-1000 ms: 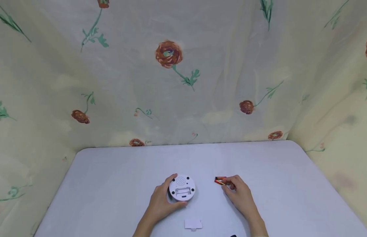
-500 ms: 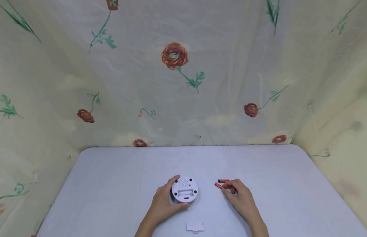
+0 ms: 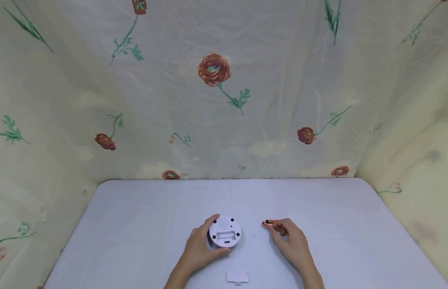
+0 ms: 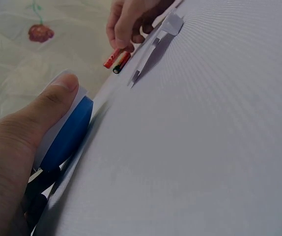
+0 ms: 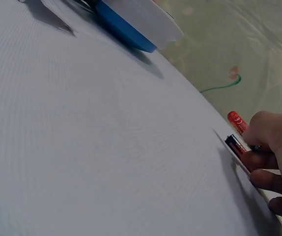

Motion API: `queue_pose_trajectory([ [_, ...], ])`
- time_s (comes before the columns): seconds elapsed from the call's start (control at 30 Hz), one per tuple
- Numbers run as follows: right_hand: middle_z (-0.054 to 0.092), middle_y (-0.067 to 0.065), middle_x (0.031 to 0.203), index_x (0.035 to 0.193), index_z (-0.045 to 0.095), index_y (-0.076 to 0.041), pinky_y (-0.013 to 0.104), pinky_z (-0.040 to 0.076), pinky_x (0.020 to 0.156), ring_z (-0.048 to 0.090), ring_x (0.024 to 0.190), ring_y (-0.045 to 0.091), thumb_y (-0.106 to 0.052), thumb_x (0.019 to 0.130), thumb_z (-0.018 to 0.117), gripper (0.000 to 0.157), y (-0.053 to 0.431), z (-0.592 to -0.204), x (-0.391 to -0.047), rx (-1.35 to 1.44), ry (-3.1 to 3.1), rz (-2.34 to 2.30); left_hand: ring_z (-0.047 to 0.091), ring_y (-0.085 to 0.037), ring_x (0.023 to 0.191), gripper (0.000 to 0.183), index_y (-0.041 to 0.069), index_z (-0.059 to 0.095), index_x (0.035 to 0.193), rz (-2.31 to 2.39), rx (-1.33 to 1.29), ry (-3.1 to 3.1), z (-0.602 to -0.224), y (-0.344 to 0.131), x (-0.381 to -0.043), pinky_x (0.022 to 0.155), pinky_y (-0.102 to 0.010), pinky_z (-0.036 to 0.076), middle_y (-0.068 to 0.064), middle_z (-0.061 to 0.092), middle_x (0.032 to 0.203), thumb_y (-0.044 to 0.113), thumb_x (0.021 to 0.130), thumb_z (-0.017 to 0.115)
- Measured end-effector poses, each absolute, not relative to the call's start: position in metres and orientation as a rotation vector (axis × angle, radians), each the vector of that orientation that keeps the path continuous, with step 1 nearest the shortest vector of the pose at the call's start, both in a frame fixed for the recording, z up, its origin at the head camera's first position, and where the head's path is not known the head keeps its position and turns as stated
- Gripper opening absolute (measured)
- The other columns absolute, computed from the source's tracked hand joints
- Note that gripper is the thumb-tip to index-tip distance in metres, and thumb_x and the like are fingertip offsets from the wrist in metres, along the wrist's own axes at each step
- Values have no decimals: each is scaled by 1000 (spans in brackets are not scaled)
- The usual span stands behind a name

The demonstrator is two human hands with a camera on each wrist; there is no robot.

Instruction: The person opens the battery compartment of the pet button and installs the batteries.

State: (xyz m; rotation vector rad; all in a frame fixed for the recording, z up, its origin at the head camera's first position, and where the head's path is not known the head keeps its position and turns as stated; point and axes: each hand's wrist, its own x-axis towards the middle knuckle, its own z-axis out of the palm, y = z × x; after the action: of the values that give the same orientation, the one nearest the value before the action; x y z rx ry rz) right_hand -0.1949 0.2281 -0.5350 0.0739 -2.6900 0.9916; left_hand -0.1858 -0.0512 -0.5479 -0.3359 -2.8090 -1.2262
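Observation:
My left hand (image 3: 199, 248) grips a round white device (image 3: 224, 224) by its edge, thumb at the near side and fingers at the far side. Its underside faces up, showing speaker holes, several dark feet and an uncovered battery compartment with nothing in it. In the left wrist view, the device's lower part (image 4: 68, 135) is blue. To the right, my right hand (image 3: 293, 243) pinches a red battery (image 5: 236, 121) between thumb and index finger. A second battery (image 5: 235, 146), red with a dark end, lies close alongside, partly hidden by the fingers.
A small white battery cover (image 3: 237, 276) with a tab lies on the white table (image 3: 144, 216) near its front, below the device. Behind and beside the table hangs a flower-printed curtain (image 3: 166, 100).
The pinched battery swings away from the second one, then back against it. My left hand and the device stay put. The head view has shifted slightly.

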Motion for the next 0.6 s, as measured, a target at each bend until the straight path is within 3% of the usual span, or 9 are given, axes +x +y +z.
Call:
queue_pose_trajectory([
  [0.6,57,-8,71,91,60,-23,18,43,56,52,61,6,-29,82,61,11,213,-527,-194,165,-2510,1340,49,-24,105,95,44,25,134,-1217,-337,-2810,-547,-50,-185,81,-46,41,7,50,127,68,52,67],
])
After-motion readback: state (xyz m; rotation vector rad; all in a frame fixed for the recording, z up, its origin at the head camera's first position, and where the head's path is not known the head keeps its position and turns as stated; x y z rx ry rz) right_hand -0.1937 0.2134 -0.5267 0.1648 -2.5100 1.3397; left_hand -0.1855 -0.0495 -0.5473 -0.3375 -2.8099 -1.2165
